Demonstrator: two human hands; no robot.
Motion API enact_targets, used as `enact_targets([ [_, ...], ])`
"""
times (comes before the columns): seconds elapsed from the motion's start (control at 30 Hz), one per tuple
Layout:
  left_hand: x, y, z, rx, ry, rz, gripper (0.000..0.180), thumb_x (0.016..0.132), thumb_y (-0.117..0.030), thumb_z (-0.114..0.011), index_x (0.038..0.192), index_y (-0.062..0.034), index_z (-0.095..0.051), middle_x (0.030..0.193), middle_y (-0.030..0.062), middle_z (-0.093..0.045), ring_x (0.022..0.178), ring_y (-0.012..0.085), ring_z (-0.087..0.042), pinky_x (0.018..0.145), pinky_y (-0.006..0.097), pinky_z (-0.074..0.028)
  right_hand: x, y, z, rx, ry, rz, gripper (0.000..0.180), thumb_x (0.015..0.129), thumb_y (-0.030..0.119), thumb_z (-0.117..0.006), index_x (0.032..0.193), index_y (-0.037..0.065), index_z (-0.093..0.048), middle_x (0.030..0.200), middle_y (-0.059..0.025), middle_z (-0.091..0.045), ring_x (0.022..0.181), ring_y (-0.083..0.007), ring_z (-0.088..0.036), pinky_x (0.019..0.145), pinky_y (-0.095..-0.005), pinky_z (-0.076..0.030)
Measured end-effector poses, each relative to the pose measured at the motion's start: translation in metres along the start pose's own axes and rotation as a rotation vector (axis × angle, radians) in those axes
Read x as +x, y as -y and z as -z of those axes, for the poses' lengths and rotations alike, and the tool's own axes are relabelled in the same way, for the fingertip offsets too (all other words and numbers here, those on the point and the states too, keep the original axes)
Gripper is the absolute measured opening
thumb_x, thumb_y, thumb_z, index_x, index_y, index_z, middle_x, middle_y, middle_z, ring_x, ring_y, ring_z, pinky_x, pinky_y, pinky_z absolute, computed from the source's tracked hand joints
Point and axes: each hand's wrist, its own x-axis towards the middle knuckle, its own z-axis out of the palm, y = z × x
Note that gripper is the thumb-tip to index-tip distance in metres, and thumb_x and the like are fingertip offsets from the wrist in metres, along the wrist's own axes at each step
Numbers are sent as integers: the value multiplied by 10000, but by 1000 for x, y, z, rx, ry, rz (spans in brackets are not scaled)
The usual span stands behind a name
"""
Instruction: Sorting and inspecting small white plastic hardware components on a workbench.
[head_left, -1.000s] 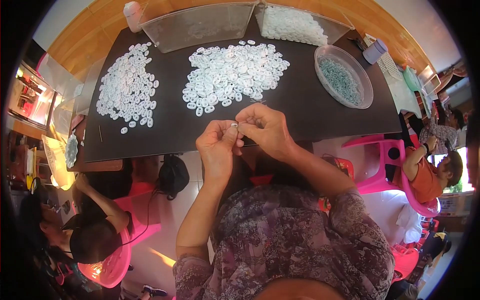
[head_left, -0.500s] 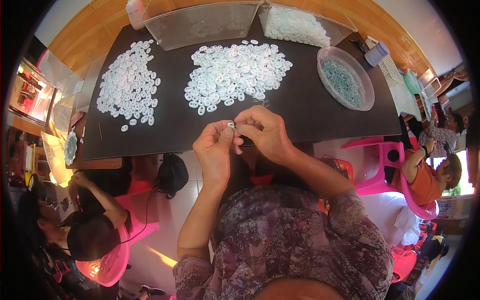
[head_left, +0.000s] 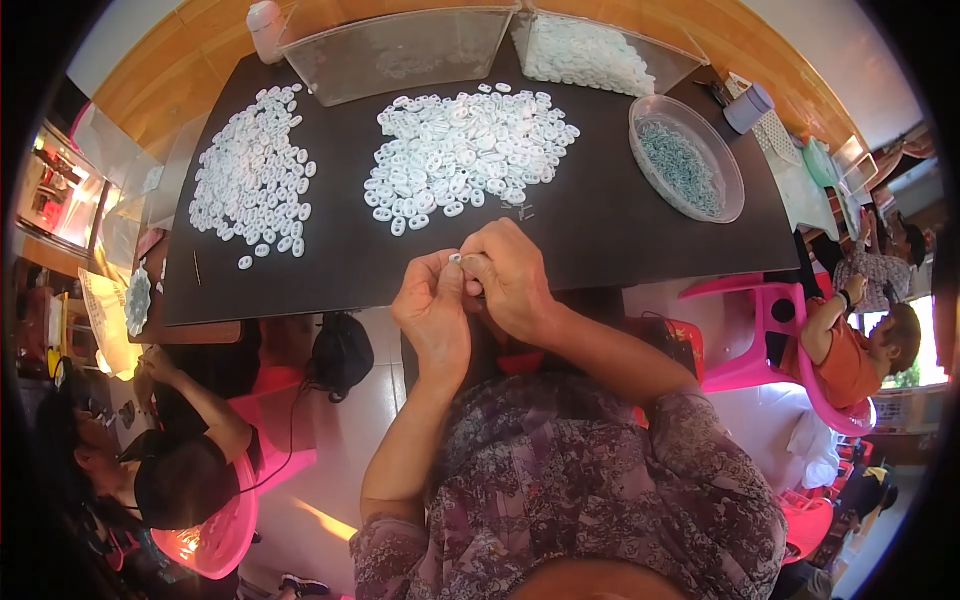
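Both hands meet over the near edge of the dark table. My left hand pinches a small white plastic oval piece between thumb and fingers. Closed against that piece, my right hand has its thumb and forefinger pressed together; whatever lies in them is hidden. Beyond the hands spreads a large pile of white two-holed oval pieces. A few small metal pins lie between this pile and my right hand.
A second pile of white ovals lies at left, near a thin stick. A round clear tray holds many small metal pins. Clear bins line the back, beside a pink bottle. People sit at both sides.
My right hand has closed in over the white piece, covering more of it. Both hands sit slightly lower in the picture. The view has shifted a little.
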Motion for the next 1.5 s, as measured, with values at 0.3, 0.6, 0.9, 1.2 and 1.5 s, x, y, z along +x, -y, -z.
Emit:
enact_targets([
  [0.3,7,3,5,-89,36,-27,89,892,-6,-528,951,48,-565,771,79,-610,618,99,-567,530,223,-476,6,-3,12,-52,23,70,39,777,10,-595,814,21,-593,781,-94,-574,744,-270,-540,655,-346,-437],
  [0.6,13,2,6,-156,12,23,115,883,-51,-568,935,51,-575,760,120,-629,577,142,-586,489,250,-489,38,-60,59,-398,-37,106,86,733,27,-624,810,54,-652,779,-82,-603,742,-277,-559,674,-359,-443],
  [0.9,21,2,3,-172,-5,40,113,886,-33,-548,963,47,-571,798,122,-621,625,152,-593,550,265,-502,48,-70,37,-561,72,197,15,715,62,-626,718,68,-612,692,-88,-519,711,-281,-498,628,-392,-405],
  [1.2,20,0,5,-190,-30,24,126,886,-42,-553,972,47,-571,800,119,-622,626,151,-588,550,264,-504,53,-65,30,-529,136,97,80,680,64,-655,731,58,-593,722,-112,-536,753,-302,-519,650,-404,-414],
  [1.5,20,0,6,-204,-18,16,139,886,-63,-564,973,45,-572,799,125,-627,627,155,-594,551,267,-504,58,-58,29,-465,196,80,125,668,66,-672,748,62,-576,749,-99,-551,782,-302,-520,661,-396,-415],
])
